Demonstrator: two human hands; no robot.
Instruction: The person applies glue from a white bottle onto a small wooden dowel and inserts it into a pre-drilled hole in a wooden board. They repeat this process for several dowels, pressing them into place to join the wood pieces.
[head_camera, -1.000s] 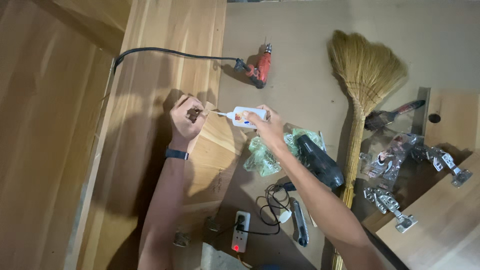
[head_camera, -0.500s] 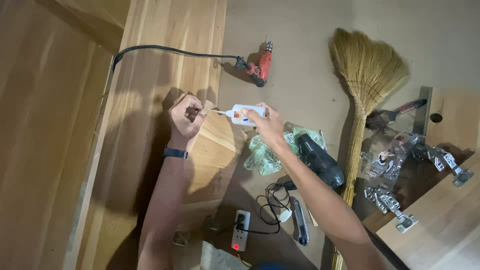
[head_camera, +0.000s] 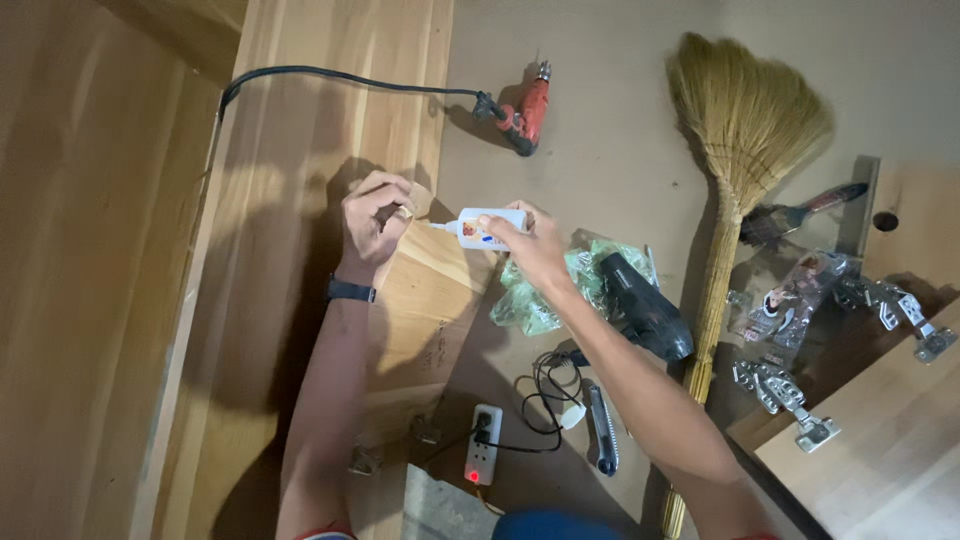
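Head view shows our left hand (head_camera: 373, 215) curled shut at the wooden panel (head_camera: 425, 300) edge, mid-frame, while our right hand (head_camera: 530, 245) grips the small white glue bottle (head_camera: 487, 228), nozzle aimed left. It looks light and squeezable, best held mid-body. Tan floor (head_camera: 600, 130) carries a drill (head_camera: 524, 108) and broom (head_camera: 740, 150), upper right.

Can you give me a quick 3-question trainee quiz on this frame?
1. Which hand holds the small white glue bottle?
2. True or false: the red power drill lies on the floor, in neither hand.
3. What lies nearest the broom handle: A) black hair dryer, B) power strip, C) drill?

Key
1. The right hand; its nozzle points at the corner of the wood panel by the left hand.
2. True.
3. A.
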